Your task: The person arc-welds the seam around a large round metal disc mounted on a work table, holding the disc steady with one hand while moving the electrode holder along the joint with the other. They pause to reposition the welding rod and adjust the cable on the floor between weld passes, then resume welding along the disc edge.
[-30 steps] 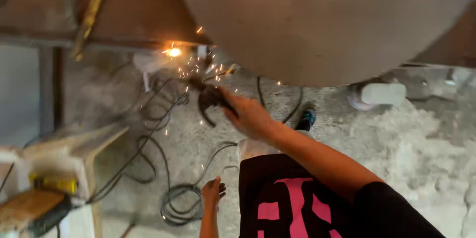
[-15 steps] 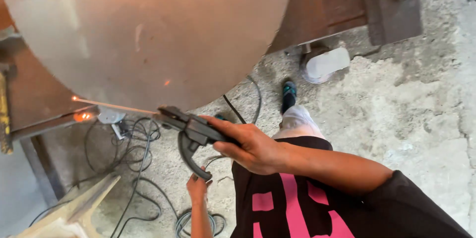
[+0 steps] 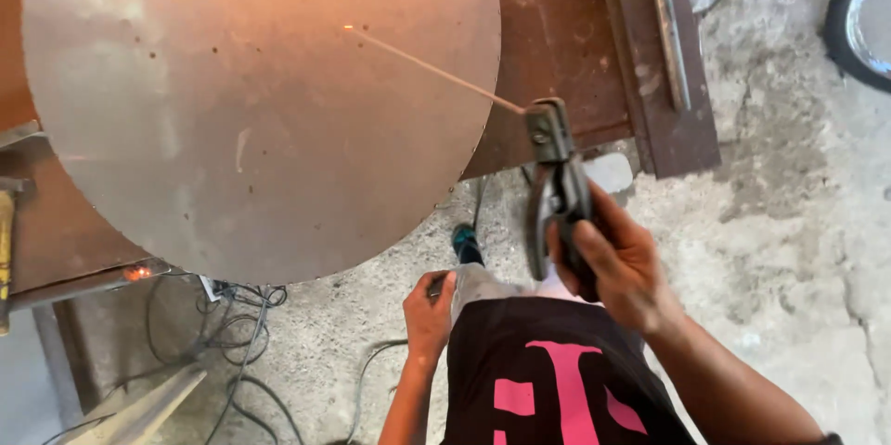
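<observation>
**Electrode holder raised over a round steel plate**

A large round disc of dull grey sheet metal (image 3: 260, 102) fills the upper left of the view, its face catching an orange glow near the top. It lies on a rust-brown steel frame (image 3: 575, 46), whose flat bars run out past the disc's right edge. Below and to the right spreads a rough grey concrete floor (image 3: 780, 222). The person's black shirt with pink lettering (image 3: 557, 380) sits at the bottom centre.

The right hand (image 3: 617, 264) is closed firmly around the grip of a dark metal welding electrode holder (image 3: 555, 180), which points up and away from the body, just off the disc's right rim. Its clamp carries a thin welding rod (image 3: 436, 69) that slants up and left across the disc, its far tip glowing orange.

The left hand (image 3: 429, 310) hangs low by the waist, fingers curled; whether it grips anything I cannot tell. Black cables (image 3: 237, 324) coil on the floor under the disc's lower edge, beside a small orange ember (image 3: 137, 272).
</observation>
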